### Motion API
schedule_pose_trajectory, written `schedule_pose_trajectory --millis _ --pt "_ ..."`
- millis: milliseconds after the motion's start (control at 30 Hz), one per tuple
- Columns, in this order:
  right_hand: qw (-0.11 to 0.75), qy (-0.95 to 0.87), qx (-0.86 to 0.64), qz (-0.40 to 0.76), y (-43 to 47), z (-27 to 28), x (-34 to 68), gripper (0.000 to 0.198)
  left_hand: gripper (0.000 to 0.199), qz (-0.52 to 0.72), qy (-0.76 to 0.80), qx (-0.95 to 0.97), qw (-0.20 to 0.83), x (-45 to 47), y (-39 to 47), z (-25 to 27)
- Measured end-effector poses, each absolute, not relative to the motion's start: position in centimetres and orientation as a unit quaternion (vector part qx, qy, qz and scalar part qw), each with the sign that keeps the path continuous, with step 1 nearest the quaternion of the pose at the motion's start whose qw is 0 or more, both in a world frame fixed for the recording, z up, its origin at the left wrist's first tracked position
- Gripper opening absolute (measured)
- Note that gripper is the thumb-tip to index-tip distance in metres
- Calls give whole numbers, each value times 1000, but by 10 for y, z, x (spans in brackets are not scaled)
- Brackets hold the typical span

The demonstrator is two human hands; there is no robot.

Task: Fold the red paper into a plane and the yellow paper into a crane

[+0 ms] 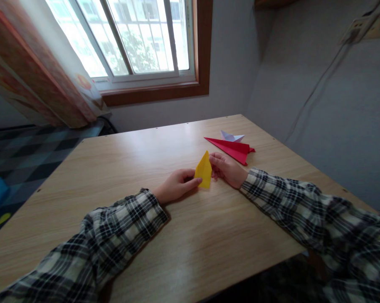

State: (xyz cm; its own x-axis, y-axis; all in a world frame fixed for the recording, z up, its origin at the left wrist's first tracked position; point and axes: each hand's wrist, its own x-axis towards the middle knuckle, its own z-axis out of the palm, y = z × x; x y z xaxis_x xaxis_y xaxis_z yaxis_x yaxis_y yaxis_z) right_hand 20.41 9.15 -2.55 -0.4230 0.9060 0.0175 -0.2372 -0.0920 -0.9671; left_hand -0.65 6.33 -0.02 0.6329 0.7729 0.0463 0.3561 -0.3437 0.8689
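A small piece of folded yellow paper (204, 170), pointed at the top, is held upright just above the table between both hands. My left hand (178, 184) pinches its lower left side, the thumb lying across the front. At its right edge my right hand (227, 168) is closed, thumb and forefinger on the paper. Beyond the right hand lies a red paper plane (232, 149), its nose toward the left. A white paper boat (231, 136) sits right behind the plane.
The wooden table (130, 162) reaches toward the window (136, 42) and the right wall. A curtain (41, 63) hangs at the left, over a checkered surface (26, 153). A cable (316, 90) runs down the wall from a socket (358, 29).
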Motion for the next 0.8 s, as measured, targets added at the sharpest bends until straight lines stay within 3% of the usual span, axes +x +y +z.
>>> schedule_pose_trajectory --millis 333,800 --pt "346 -641 -274 628 85 -25 203 41 37 296 367 764 439 -8 67 -5" --pt "320 -684 -276 595 86 -27 205 39 35 313 381 750 441 -7 69 -7"
